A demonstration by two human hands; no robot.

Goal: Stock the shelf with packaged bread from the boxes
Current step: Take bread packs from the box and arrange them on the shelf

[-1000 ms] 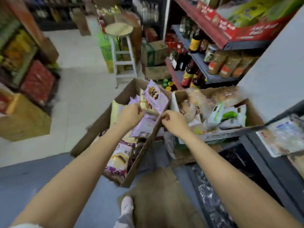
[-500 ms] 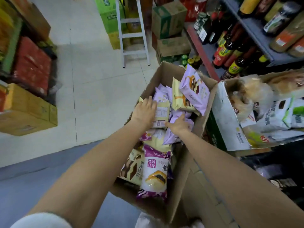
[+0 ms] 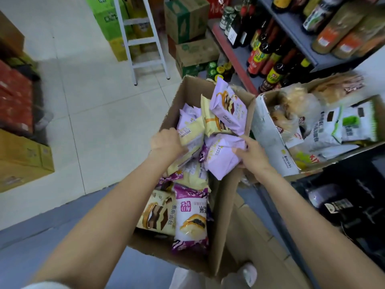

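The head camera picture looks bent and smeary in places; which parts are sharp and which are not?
Head view: wide-angle bending curves the stepladder and shelf; the box of bread packets and both hands, left hand and right hand, are fairly sharp; the red cartons at left and the edges smear; lighting is soft, without harsh glare.

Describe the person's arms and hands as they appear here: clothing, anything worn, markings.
Both forearms are bare from wrist to near the elbow. A pale, whitish sleeve edge shows on the left arm at the bottom of the frame. The left hand and right hand wear no gloves, and no watch or bracelet shows. The right hand's nails look dark, possibly polished. No markings are visible.
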